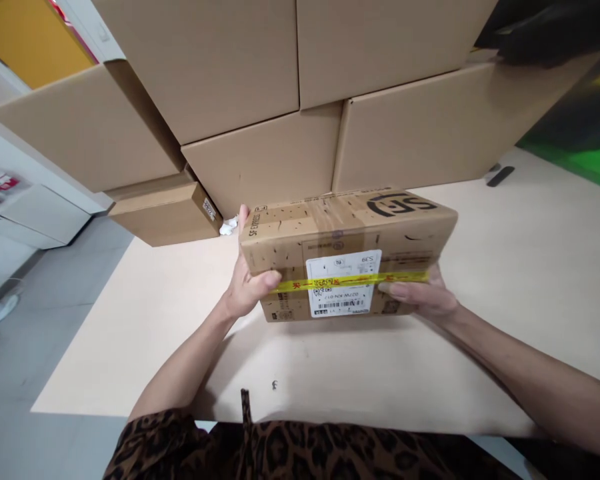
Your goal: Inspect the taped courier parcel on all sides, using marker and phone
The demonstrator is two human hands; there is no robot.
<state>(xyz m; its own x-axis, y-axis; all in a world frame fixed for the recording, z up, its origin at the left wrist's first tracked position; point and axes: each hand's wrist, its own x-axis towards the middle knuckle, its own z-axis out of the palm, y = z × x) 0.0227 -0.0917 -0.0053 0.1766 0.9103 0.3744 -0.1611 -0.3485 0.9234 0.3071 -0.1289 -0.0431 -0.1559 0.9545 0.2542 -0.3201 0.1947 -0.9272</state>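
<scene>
I hold a brown cardboard parcel (347, 250) with both hands just above the pale table (360, 373). It carries black lettering on top, a white shipping label (343, 283) on the near side and a strip of yellow tape across that label. My left hand (245, 283) grips its left end, thumb on the near face and fingers behind. At the right end my right hand (420, 297) holds the lower corner, thumb lying along the yellow tape.
A wall of large plain cardboard boxes (260, 93) is stacked at the back of the table. A smaller flat box (165, 213) lies at its left foot, with a bit of white paper (227, 228) beside it. A dark object (500, 176) lies far right.
</scene>
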